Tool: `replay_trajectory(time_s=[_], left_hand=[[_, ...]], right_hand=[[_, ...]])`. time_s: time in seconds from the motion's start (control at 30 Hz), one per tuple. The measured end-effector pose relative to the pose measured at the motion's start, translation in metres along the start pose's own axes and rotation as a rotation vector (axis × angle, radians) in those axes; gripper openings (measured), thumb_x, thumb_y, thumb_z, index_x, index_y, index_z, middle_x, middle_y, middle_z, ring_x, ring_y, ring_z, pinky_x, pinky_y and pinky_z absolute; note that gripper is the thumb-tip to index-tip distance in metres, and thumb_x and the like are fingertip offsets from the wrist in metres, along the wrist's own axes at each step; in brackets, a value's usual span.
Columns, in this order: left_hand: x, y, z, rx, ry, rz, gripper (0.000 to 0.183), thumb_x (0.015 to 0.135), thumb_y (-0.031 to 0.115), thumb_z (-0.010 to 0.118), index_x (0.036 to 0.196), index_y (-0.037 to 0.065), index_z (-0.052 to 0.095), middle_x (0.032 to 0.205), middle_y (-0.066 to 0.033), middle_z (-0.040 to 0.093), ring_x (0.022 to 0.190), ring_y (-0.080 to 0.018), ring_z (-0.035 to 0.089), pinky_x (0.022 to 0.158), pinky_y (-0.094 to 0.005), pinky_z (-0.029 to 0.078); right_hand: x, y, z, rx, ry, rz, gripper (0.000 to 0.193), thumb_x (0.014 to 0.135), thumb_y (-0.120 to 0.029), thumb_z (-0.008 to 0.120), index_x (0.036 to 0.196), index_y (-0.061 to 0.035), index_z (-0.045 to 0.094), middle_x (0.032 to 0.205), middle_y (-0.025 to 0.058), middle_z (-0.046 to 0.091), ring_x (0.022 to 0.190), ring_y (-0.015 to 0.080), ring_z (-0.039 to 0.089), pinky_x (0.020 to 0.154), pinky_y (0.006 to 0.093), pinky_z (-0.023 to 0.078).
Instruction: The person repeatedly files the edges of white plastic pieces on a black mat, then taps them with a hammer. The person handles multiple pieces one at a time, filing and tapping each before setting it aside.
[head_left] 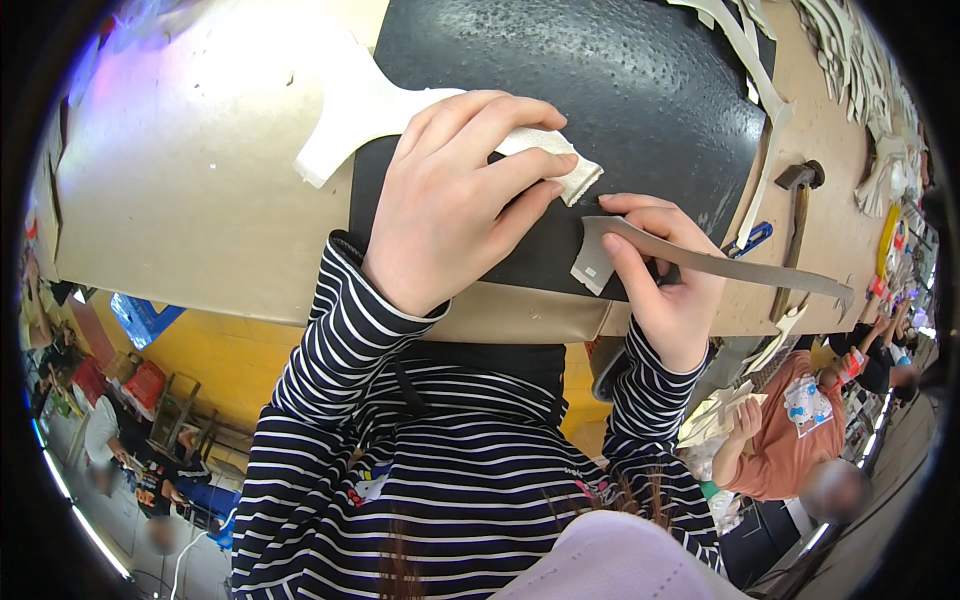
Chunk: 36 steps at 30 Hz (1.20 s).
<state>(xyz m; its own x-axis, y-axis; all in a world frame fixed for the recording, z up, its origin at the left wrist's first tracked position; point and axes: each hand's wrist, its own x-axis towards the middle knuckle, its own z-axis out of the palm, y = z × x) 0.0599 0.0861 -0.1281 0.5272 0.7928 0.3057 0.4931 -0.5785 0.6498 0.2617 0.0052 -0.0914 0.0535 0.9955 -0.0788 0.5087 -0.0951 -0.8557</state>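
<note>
Grey strip [742, 267] pinched, right hand [680, 300]; left hand [445, 195], grip unclear; hammer [798, 225], blue cutter [752, 240] rightward.

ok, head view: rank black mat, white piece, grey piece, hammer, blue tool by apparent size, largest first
1. Black mat
2. White piece and grey piece: can't rank surely, both partly covered
3. Hammer
4. Blue tool

A workshop: a hammer [798, 228], black work mat [640, 110] and heaped cut strips [845, 50] share the surface [190, 210], a co-worker [785, 440] nearby.
</note>
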Motion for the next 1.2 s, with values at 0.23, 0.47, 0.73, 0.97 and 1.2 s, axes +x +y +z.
replay_trajectory(time_s=[0.23,0.47,0.73,0.97,1.2], left_hand=[[-0.001,0.001,-0.001,-0.001,-0.002,-0.009,0.022,0.076,0.013,0.079,0.098,0.014,0.076,0.115,-0.0014,0.068,0.107,-0.0243,0.06,0.093,-0.0388,0.047],[-0.001,0.001,0.0,-0.009,0.001,-0.013,0.022,0.077,0.012,0.079,0.098,0.014,0.076,0.115,-0.0016,0.068,0.107,-0.0242,0.061,0.093,-0.0385,0.047],[-0.001,0.001,-0.001,-0.002,-0.002,-0.011,0.022,0.077,0.012,0.079,0.098,0.014,0.076,0.115,-0.0015,0.068,0.107,-0.0242,0.06,0.094,-0.0387,0.046],[-0.001,0.001,-0.002,0.005,0.001,0.001,0.022,0.077,0.012,0.078,0.099,0.014,0.076,0.115,-0.0013,0.068,0.107,-0.0242,0.06,0.094,-0.0387,0.046],[-0.001,0.002,0.0,-0.006,-0.001,-0.011,0.022,0.077,0.012,0.078,0.099,0.014,0.076,0.115,-0.0014,0.068,0.108,-0.0244,0.06,0.095,-0.0391,0.046]], right_hand=[[0.0,0.002,0.008,0.016,0.004,-0.119,0.009,0.083,0.001,0.071,0.088,0.0016,0.064,0.112,0.0144,0.073,0.064,0.0051,0.047,0.056,0.0201,0.035],[-0.002,-0.007,0.006,-0.084,0.007,-0.106,0.012,0.077,-0.003,0.076,0.085,-0.0027,0.067,0.102,0.0119,0.075,0.071,0.0211,0.065,0.066,0.0313,0.051],[-0.002,-0.005,0.009,-0.043,-0.001,-0.082,0.011,0.079,-0.002,0.075,0.088,-0.0023,0.068,0.101,0.0118,0.075,0.072,0.0198,0.065,0.066,0.0305,0.05],[-0.002,0.001,0.011,0.085,0.069,-0.022,0.009,0.086,0.0,0.071,0.093,0.0026,0.068,0.106,0.0139,0.074,0.064,0.0049,0.054,0.057,0.0198,0.042],[0.0,0.006,0.012,0.124,0.151,0.012,0.007,0.085,0.003,0.07,0.091,0.0033,0.068,0.108,0.0148,0.074,0.057,0.0024,0.049,0.052,0.0179,0.039]])
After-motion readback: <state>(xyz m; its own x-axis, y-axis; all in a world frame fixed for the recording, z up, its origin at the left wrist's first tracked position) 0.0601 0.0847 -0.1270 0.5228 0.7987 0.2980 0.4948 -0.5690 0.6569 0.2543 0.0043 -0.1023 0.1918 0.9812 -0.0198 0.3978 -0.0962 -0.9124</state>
